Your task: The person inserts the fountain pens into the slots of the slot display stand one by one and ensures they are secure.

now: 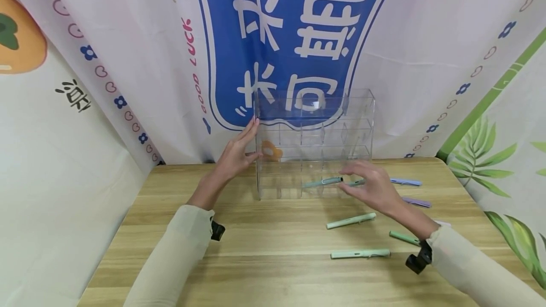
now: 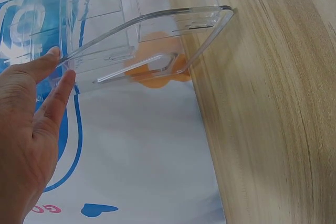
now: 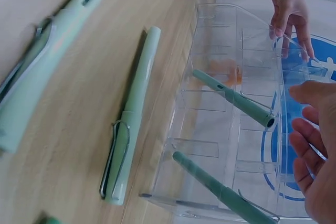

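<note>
Nearest, on the wooden table [image 1: 256,274], the front mint pen [image 1: 360,254] lies below the right hand [image 1: 372,186], the second mint pen [image 1: 351,221] closer under it. That hand's fingers are parted and loosely bent, just beside a teal pen [image 3: 236,99] tilted inside the clear rack [image 1: 311,151]. The left hand [image 1: 233,156], thumb and fingers spread, touches the rack's side; a printed cloth [image 1: 426,75] hangs behind both hands
</note>
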{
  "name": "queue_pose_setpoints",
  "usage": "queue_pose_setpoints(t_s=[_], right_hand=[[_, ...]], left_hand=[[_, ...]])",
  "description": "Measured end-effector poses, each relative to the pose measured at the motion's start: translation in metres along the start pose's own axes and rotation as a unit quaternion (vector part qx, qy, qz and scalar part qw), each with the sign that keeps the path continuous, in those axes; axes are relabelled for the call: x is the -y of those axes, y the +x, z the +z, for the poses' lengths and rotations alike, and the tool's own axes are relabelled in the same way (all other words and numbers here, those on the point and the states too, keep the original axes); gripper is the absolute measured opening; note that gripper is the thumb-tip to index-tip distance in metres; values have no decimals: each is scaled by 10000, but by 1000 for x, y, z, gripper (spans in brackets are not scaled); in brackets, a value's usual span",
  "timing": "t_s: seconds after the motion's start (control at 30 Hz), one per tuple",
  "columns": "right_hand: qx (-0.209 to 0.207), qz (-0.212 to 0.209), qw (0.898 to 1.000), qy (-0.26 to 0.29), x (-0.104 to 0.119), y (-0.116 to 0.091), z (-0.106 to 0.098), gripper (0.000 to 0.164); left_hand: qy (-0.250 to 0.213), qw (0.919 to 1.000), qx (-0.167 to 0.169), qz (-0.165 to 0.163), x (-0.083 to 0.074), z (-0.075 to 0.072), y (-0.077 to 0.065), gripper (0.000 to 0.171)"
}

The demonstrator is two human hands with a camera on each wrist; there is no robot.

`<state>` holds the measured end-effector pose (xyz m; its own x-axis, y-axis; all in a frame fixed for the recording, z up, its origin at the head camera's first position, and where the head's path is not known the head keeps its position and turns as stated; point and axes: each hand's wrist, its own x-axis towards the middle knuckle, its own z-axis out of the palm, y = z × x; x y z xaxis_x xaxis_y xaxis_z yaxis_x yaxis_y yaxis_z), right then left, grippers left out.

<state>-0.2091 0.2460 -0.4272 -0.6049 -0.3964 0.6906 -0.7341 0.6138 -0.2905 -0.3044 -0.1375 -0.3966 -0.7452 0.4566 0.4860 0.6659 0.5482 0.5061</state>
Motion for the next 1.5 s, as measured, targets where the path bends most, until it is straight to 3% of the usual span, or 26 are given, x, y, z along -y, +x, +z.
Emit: queue_pose_setpoints(t_s=[0.77, 0.93, 1.13, 1.33, 1.5], right_hand=[[735, -316, 9959, 413, 3, -45, -31, 40], [956, -494, 9924, 605, 1, -55, -32, 43], [1199, -750, 9854, 948, -2, -69, -30, 34], [1588, -450, 9808, 1036, 0, -80, -33, 47], [1821, -288, 9741, 1309, -1, -89, -34, 42]], left_hand=[[-78, 9999, 93, -83, -2, -2, 0, 100], [-97, 9999, 76, -27, -1, -2, 0, 101], [-80, 9999, 75, -5, -2, -2, 0, 97], [-67, 9999, 93, -63, -1, -2, 0, 98], [-6, 9999, 115, -107, -1, -2, 0, 100]])
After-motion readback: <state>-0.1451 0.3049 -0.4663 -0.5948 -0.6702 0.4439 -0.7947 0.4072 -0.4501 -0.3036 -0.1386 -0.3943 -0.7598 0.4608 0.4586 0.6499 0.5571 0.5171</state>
